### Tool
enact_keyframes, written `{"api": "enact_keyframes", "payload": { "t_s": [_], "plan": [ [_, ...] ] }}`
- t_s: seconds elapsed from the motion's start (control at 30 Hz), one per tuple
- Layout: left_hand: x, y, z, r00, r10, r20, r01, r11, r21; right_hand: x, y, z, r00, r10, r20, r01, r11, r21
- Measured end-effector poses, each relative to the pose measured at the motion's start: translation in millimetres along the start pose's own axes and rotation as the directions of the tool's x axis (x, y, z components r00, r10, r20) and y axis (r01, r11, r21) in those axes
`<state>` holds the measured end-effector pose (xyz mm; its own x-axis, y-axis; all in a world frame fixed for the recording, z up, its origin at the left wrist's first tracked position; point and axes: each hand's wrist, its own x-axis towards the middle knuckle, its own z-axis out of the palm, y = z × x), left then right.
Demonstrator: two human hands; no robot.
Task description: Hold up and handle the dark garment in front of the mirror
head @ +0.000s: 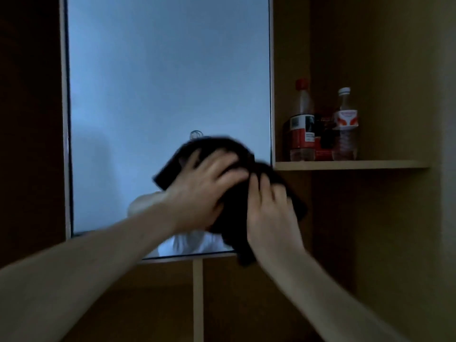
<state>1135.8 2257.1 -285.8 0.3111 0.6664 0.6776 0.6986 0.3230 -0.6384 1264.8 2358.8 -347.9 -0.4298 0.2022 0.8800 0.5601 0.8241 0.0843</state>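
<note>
at the lower middle of the scene, in front of a mirror (167, 82): dark cloth (234, 218), bunched and blurred, hanging against the glass near its lower right corner. left hand (199, 193) is pressing on the cloth with fingers spread wide over its upper left part. right hand (271, 213) is gripping the cloth's right side, fingers curled into the fabric. to the right, on a wooden shelf (350, 164) set farther back: red-capped bottle (302, 124) is standing upright; white-capped bottle (345, 124) is standing upright just beside it, a dark red item between them.
</note>
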Motion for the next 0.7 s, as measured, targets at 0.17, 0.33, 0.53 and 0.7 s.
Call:
{"api": "enact_keyframes", "payload": {
  "t_s": [0.17,0.33,0.53,0.7],
  "plan": [
    [-60.4,50.5,26.3,0.966,0.214,0.143,-0.21,0.977,-0.04,-85.2,4.8,27.5,0.979,-0.108,0.175,0.089,0.99,0.113],
    [-1.3,39.4,14.2,0.989,0.127,0.081,-0.123,0.991,-0.048,-49.9,20.7,13.8,0.999,0.052,0.009,-0.052,0.969,0.242],
    [-73.3,16.1,19.7,0.998,0.008,0.069,-0.012,0.998,0.056,-66.3,-50.3,47.2,0.999,0.012,0.032,-0.02,0.968,0.25],
    [-83.5,-33.7,-2.7,0.964,-0.261,0.048,0.258,0.965,0.05,27.5,-39.5,24.4,0.946,-0.312,-0.086,0.322,0.938,0.13]
  ]
}}
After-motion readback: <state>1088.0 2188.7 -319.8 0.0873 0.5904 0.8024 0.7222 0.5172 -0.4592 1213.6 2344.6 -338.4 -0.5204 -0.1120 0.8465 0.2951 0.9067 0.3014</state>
